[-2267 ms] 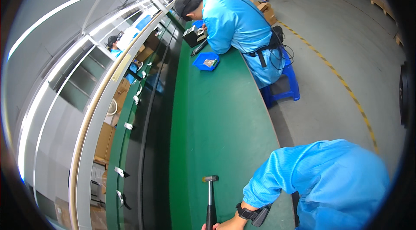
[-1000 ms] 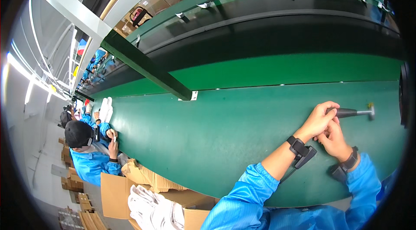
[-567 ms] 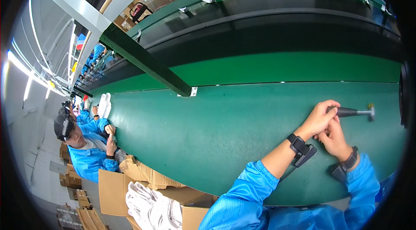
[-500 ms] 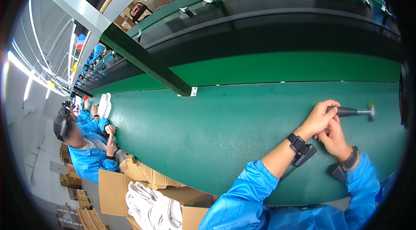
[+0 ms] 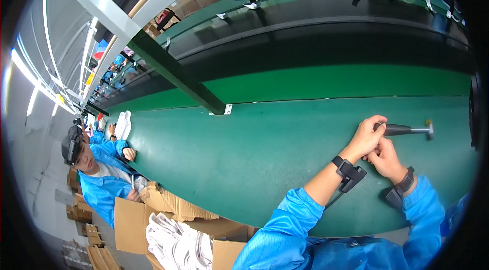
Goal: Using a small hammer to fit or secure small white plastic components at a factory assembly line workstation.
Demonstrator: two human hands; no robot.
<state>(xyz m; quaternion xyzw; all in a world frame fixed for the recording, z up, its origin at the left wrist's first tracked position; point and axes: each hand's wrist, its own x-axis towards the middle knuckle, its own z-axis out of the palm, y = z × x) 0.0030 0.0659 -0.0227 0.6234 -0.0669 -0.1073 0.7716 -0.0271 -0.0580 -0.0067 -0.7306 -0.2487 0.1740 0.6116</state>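
My left hand (image 5: 362, 140) is closed around the rear end of a small hammer (image 5: 400, 129). The hammer has a dark handle, a thin metal shaft and a head with a yellowish end; it points right, above the green table (image 5: 244, 168). Just below, my right hand (image 5: 385, 161) has its fingers curled in against the fingers of my left. Whatever lies between those right fingertips is hidden. Each of my wrists wears a black strap with a small device, below blue sleeves.
A green post (image 5: 175, 74) rises from the table's back edge, before a black conveyor belt (image 5: 305, 41). An open carton (image 5: 130, 226) of white cloth items stands at the near left. Beyond it sits a co-worker (image 5: 104, 188) in blue. White items (image 5: 123, 125) lie at the far left.
Both my hands and the hammer have shifted slightly left. The co-worker's hands, close together before, are now apart: one stays at the table edge, the other is lower by the carton.
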